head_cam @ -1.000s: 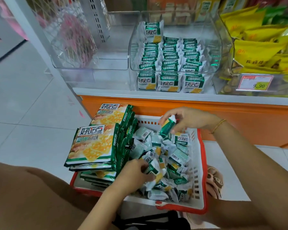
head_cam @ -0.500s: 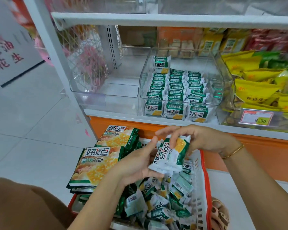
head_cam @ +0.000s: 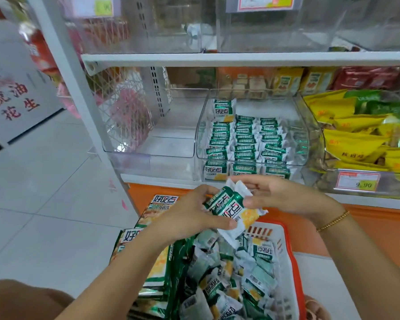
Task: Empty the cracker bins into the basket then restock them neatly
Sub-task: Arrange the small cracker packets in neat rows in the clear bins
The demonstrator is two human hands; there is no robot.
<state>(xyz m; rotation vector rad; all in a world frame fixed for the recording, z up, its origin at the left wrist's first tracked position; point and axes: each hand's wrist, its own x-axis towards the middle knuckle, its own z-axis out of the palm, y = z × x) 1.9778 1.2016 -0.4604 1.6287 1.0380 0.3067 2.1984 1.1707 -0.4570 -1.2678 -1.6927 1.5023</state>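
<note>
Both hands meet just above the basket (head_cam: 294, 262), in front of the shelf edge (head_cam: 162, 177). The left hand (head_cam: 194, 211) has its grip closed round a small stack of cracker packets (head_cam: 229, 207), fingers curled over the green end and thumb under it. The right hand (head_cam: 282, 197), a gold bracelet (head_cam: 333, 221) on its wrist, pinches the same stack at its white crimped end, so this grip is narrow and holding too. The stack sits tilted between the two palms, clear of the loose packets (head_cam: 245, 273) heaped in the basket below. Large cracker bags (head_cam: 155, 262) stand packed along the basket's left side. On the shelf behind, the middle clear bin (head_cam: 311, 135) carries three tidy rows of packets (head_cam: 247, 139), with one packet upright at the back left. A second clear bin (head_cam: 153, 144) stands touching it on the left, and yellow snack bags (head_cam: 356, 144) fill the bin on the right, above a price tag (head_cam: 358, 183)
</note>
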